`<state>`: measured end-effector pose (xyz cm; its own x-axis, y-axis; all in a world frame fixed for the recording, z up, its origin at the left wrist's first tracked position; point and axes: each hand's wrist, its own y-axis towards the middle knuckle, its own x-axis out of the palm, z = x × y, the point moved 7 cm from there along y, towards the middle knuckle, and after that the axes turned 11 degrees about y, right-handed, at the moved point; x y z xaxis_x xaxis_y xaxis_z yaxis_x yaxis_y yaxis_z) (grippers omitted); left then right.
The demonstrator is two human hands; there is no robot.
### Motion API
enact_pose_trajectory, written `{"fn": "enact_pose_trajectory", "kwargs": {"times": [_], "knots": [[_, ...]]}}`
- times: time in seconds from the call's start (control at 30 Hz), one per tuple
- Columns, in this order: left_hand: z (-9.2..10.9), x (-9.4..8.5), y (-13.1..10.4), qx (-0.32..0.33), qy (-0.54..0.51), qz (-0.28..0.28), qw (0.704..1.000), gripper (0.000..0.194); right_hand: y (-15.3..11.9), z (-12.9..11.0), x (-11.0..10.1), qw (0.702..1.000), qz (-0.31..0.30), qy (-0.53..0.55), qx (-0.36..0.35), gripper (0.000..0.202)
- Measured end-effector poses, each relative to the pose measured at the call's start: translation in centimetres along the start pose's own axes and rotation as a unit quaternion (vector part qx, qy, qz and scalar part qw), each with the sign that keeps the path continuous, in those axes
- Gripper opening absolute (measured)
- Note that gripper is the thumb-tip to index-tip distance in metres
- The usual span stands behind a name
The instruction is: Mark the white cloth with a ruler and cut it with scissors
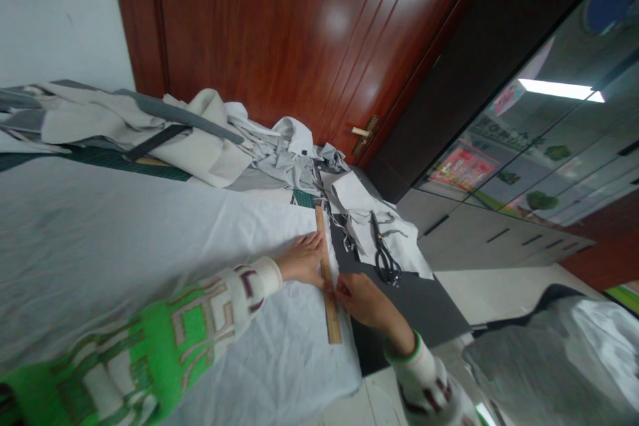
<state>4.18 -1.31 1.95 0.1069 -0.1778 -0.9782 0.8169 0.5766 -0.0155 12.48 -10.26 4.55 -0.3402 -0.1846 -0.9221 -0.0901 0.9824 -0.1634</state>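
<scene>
A wooden ruler (331,306) lies along the right edge of a large white cloth (239,226). My left hand (302,259) is spread over the cloth, its fingertips and thumb pressing the ruler's left side. On the other side, my right hand (360,296) is closed in a pinch close against the ruler and the cloth's edge. Whatever its fingers hold, if anything, is hidden. Beyond my right hand, black-handled scissors (384,259) rest on pale fabric scraps (352,193).
Heaped grey and white fabric (204,140) lines the table's back by a wooden door (259,33). Part of a green cutting mat (303,198) shows beneath. The dark tabletop (424,309) ends at the right, near glossy cabinets (499,213) and a grey fabric-covered heap (539,353).
</scene>
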Motion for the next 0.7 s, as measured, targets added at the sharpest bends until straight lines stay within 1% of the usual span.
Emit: {"fn": "enact_pose_trajectory", "kwargs": {"times": [0.2,0.33,0.37,0.43,0.5,0.57,0.63,0.67,0.7], "knots": [[0.0,-0.1,0.2,0.014,0.005,0.008,1.000,0.114,0.1,0.0,0.2,1.000,-0.002,-0.024,0.003,0.020],[0.5,-1.0,-0.5,0.015,0.012,0.040,0.999,0.100,0.1,0.0,0.2,1.000,0.003,-0.029,0.008,0.022],[0.8,-1.3,-0.8,0.017,0.014,0.050,0.999,0.093,0.1,0.0,0.2,0.999,0.004,-0.031,0.009,0.022],[1.6,-1.7,-1.6,0.023,0.015,0.064,0.998,0.072,0.1,0.0,0.2,0.999,0.004,-0.034,0.011,0.022],[2.5,-1.8,-2.4,0.028,0.014,0.069,0.997,0.048,0.1,0.0,0.2,0.999,0.003,-0.035,0.011,0.022],[3.2,-1.6,-3.1,0.033,0.012,0.067,0.997,0.033,0.1,-0.1,0.3,0.999,0.003,-0.034,0.010,0.022],[3.7,-1.3,-3.5,0.039,0.009,0.062,0.997,0.033,0.0,0.0,0.2,0.999,0.004,-0.033,0.011,0.022],[3.8,-1.1,-3.6,0.043,0.007,0.058,0.997,0.039,0.0,0.0,0.2,0.999,0.003,-0.032,0.011,0.021],[3.8,-0.9,-3.7,0.046,0.005,0.054,0.997,0.049,0.0,0.0,0.2,0.999,0.001,-0.030,0.012,0.021]]}}
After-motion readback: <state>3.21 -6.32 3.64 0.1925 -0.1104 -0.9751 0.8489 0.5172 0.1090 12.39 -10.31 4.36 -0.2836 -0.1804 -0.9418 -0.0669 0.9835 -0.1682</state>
